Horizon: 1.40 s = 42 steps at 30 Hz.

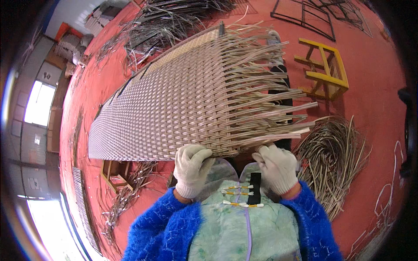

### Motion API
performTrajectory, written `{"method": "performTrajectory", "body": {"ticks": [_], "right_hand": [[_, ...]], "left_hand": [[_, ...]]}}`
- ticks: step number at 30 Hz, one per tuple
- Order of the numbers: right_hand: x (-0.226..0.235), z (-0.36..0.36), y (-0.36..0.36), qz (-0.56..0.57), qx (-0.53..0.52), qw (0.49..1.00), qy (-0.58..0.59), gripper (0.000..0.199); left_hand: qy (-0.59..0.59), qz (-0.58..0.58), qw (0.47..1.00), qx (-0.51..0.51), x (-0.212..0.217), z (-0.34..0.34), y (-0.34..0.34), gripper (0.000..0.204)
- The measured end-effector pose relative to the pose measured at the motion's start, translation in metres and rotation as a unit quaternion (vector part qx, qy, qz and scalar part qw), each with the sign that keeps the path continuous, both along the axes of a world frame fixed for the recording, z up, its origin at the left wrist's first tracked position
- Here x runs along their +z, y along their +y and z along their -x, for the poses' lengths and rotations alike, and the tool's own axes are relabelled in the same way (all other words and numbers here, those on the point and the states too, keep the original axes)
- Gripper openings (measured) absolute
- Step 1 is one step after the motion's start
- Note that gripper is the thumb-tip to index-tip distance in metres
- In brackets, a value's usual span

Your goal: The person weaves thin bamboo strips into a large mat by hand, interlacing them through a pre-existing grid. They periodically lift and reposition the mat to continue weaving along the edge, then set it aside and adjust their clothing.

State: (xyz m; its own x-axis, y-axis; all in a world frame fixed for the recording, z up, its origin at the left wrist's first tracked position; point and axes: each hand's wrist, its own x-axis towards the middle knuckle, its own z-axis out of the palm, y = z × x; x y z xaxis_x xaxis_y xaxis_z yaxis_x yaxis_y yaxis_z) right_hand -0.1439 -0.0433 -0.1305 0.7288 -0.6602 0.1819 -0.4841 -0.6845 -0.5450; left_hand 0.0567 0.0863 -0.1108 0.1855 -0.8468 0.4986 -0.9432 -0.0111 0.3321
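Note:
A long woven panel (165,104) of flat brown wicker strips stretches across the view, its near edge close to my waist. Loose strip ends (261,95) fan out from its right side. My left hand (191,169), in a white knit glove, has its fingers closed over the panel's near edge, left of the corner. Just right of that corner, below the lowest loose ends, my right hand (276,168) is closed in a matching glove. Its fingertips are pressed together, and what they pinch is too small or hidden to make out.
A coil of brown strips (333,161) lies on the red floor (374,117) at right. Farther back stand a yellow wooden stool (326,78) and dark metal frames (305,17). Dark strips are heaped (161,30) behind the panel. A small wooden stool (115,176) sits under its left part.

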Motion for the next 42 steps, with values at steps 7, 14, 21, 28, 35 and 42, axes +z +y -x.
{"method": "performTrajectory", "body": {"ticks": [7, 14, 21, 28, 35, 42], "right_hand": [[0.015, 0.01, 0.012, -0.448, 0.107, 0.88, -0.118, 0.039], [-0.03, 0.033, 0.036, -0.44, 0.205, 0.856, -0.176, 0.031], [0.053, 0.012, 0.007, -0.04, 0.19, 0.979, 0.067, 0.011], [0.089, -0.036, 0.011, 0.304, 0.149, 0.919, 0.202, 0.013], [0.076, -0.048, 0.015, 0.377, 0.153, 0.875, 0.263, 0.015], [0.066, -0.046, 0.015, 0.447, 0.161, 0.822, 0.315, 0.019]], "left_hand": [[0.006, 0.018, 1.0, 0.007, -0.013, -0.007, 0.01, 0.038], [0.02, 0.031, 0.999, 0.014, -0.021, -0.008, 0.012, 0.029], [-0.016, 0.062, 0.998, -0.003, -0.029, -0.001, 0.003, 0.039], [0.006, 0.069, 0.998, 0.009, -0.031, 0.002, 0.002, 0.033], [-0.018, 0.077, 0.996, 0.029, -0.034, 0.003, 0.0, 0.028], [-0.028, 0.058, 0.998, 0.029, -0.034, 0.005, 0.001, 0.035]]}}
